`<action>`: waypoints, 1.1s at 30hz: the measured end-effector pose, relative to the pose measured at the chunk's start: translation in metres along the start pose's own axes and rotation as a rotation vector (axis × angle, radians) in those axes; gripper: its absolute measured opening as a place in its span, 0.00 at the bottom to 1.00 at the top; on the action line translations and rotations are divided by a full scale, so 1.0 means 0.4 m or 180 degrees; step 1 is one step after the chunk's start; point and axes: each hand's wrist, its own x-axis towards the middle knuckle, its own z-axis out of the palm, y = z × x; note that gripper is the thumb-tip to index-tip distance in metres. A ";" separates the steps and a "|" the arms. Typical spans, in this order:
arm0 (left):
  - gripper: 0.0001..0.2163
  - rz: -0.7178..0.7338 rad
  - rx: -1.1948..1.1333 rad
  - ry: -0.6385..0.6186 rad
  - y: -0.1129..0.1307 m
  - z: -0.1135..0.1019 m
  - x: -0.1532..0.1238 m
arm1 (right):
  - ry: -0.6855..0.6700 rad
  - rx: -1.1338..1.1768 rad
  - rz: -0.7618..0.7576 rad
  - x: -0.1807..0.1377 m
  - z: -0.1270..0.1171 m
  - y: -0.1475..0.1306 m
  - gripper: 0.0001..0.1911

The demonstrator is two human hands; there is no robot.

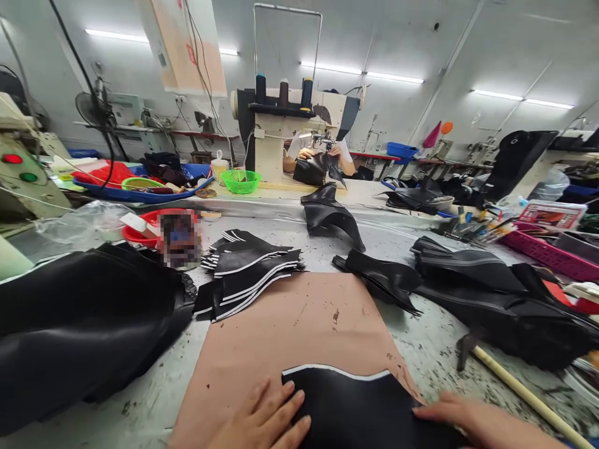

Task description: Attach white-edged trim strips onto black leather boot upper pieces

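Note:
A black leather piece with a white edge [355,405] lies on a tan board [290,330] at the near edge of the table. My left hand [266,421] rests flat on the board, fingers spread, fingertips touching the piece's left side. My right hand [472,421] lies flat along the piece's right edge, fingers stretched out. A stack of black pieces with white edges [248,271] sits just beyond the board on the left.
A large heap of black leather [79,318] fills the left. More black pieces [491,293] and a hammer with a wooden handle [515,386] lie right. Across the table a person's hands [344,162] work at a sewing machine [290,131]. Green bowl [240,181], pink tray [552,255].

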 end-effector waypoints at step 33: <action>0.11 -0.4228 -0.3565 -0.0012 0.010 0.012 0.083 | 0.1590 0.0166 -0.2499 0.282 0.179 -0.397 0.08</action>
